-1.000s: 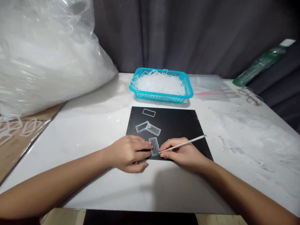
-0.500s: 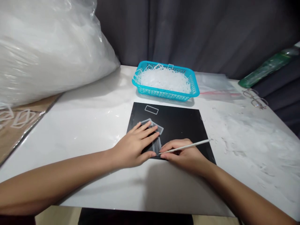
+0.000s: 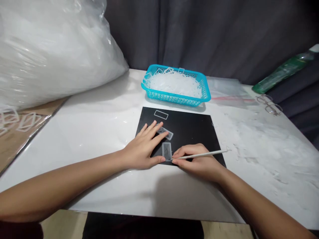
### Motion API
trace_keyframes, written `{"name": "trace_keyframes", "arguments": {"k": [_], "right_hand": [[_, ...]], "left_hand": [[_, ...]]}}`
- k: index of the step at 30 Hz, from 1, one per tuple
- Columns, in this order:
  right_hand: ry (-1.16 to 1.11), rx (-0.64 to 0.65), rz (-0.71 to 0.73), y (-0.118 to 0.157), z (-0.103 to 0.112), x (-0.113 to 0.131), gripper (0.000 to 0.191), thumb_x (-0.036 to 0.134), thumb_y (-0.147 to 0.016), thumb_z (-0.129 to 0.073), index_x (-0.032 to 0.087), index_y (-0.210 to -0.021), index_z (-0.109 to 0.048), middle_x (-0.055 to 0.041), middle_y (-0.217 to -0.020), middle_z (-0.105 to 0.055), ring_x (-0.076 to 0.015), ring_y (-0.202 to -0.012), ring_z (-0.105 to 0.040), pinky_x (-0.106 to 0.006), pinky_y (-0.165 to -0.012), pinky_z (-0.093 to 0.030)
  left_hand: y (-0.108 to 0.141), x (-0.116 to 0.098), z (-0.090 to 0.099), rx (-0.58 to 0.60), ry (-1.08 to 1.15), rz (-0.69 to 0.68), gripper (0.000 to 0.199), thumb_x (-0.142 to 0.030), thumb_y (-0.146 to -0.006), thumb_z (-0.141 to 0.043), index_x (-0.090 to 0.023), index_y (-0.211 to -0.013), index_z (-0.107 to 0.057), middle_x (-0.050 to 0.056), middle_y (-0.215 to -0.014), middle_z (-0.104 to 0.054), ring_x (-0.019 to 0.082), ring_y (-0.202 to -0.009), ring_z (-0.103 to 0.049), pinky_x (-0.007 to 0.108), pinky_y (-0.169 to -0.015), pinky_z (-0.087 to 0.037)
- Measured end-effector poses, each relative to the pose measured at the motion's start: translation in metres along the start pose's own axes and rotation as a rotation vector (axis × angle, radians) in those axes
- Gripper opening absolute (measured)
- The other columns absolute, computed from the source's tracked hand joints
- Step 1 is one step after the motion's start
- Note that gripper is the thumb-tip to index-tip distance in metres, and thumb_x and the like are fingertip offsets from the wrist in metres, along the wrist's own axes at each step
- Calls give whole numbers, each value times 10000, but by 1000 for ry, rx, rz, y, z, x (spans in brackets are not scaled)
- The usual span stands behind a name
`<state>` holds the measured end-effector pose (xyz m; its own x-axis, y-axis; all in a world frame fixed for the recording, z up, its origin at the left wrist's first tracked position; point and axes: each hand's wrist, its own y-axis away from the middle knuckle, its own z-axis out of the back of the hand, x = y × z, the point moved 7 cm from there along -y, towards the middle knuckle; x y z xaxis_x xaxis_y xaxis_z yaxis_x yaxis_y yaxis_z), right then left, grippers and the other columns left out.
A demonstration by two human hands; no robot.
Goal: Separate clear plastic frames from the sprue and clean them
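Note:
My left hand (image 3: 147,146) lies flat with spread fingers on the left part of a black mat (image 3: 191,129). Its thumb reaches the lower left corner of a small clear plastic rectangular piece (image 3: 166,151). Under its fingertips lies a second clear rectangular piece (image 3: 165,133), partly covered. In my right hand (image 3: 196,162) a thin white stick-like tool (image 3: 204,154) is pinched, its tip at the lower right corner of the nearer piece. A white rectangular frame (image 3: 160,115) rests near the mat's top edge.
Behind the mat stands a blue basket (image 3: 174,97) heaped with small white frames. A large plastic bag (image 3: 57,56) bulges at the left, above loose frames (image 3: 28,121) on brown card. At the right are a green bottle (image 3: 281,73), eyeglasses (image 3: 270,104) and flat plastic bags (image 3: 224,88).
My left fingers have spread and shifted up slightly, uncovering more of the nearer clear piece, which now shows as a separate rectangle. My right hand keeps its pinch on the tool near the same corner.

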<state>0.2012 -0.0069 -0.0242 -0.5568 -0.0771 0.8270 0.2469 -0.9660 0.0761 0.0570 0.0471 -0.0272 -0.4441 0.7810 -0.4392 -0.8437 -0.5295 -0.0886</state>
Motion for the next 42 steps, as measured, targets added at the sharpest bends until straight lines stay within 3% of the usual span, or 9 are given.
{"name": "trace_keyframes", "arguments": {"k": [4, 9, 12, 18, 22, 26, 32, 38, 42], "right_hand": [[-233, -207, -57, 0, 19, -12, 116, 292, -752, -730, 199, -709, -677, -26, -751, -713, -137, -608, -640, -252, -553, -502], [-568, -437, -38, 3, 41, -29, 133, 286, -738, -759, 205, -750, -654, 3, -752, -674, -98, -528, -596, -232, -486, -492], [-657, -452, -11, 3, 42, -30, 132, 269, -741, -760, 202, -757, -647, 3, -783, -672, -83, -519, -582, -217, -469, -481], [-612, -249, -71, 0, 19, -19, 186, 298, -720, -772, 181, -779, -640, 7, -683, -647, -95, -492, -577, -230, -465, -507], [-377, -118, -132, 1, 5, -12, 195, 331, -732, -752, 168, -772, -653, -6, -643, -638, -109, -519, -585, -220, -461, -489], [-345, -128, -111, 4, 6, -9, 204, 345, -746, -731, 169, -713, -633, -23, -648, -658, -107, -489, -580, -218, -439, -466], [-312, -141, -131, 1, 4, -13, 188, 341, -747, -722, 171, -720, -646, -32, -654, -678, -123, -504, -604, -231, -464, -486], [-85, -123, -88, -5, -3, -3, 137, 302, -759, -695, 174, -714, -680, -45, -698, -718, -146, -582, -634, -239, -514, -479], [3, -111, -42, -5, -7, 3, 120, 292, -772, -680, 189, -715, -701, -30, -686, -721, -146, -595, -635, -238, -530, -471]], "left_hand": [[4, -15, 3, -82, 3, -231, 378, -506, -840, -602, -245, -1111, -639, 79, -1344, -546, 333, -1325, -392, 643, -1119, -89], [6, -37, 2, -122, 49, -393, 168, -254, -921, -531, -177, -936, -681, 36, -980, -728, 215, -1030, -629, 385, -955, -451], [3, -41, 14, -175, 216, -324, 183, -225, -938, -495, -156, -912, -662, 45, -948, -727, 152, -890, -670, 284, -827, -506], [-5, -19, 15, -121, 250, -46, 244, -289, -948, -467, -152, -1028, -652, 67, -1008, -712, 157, -872, -677, 257, -730, -535], [0, -18, 18, -159, 38, -244, 296, -326, -948, -454, -166, -1107, -646, 83, -1178, -664, 203, -1023, -651, 327, -851, -535], [10, -28, 9, -9, -80, -545, 374, -385, -934, -481, -171, -1211, -613, 80, -1290, -603, 247, -1218, -545, 404, -1035, -441], [4, -11, 7, -48, -168, -406, 501, -426, -938, -451, -106, -1317, -521, 139, -1357, -527, 292, -1318, -433, 471, -1098, -367], [16, -23, 14, -14, -75, -644, 281, -337, -900, -514, -196, -1040, -712, 104, -1208, -653, 232, -1241, -530, 383, -1075, -414], [19, -22, 13, 68, -70, -630, 362, -434, -853, -568, -262, -1151, -678, 111, -1375, -519, 305, -1371, -346, 486, -1129, -304]]}}
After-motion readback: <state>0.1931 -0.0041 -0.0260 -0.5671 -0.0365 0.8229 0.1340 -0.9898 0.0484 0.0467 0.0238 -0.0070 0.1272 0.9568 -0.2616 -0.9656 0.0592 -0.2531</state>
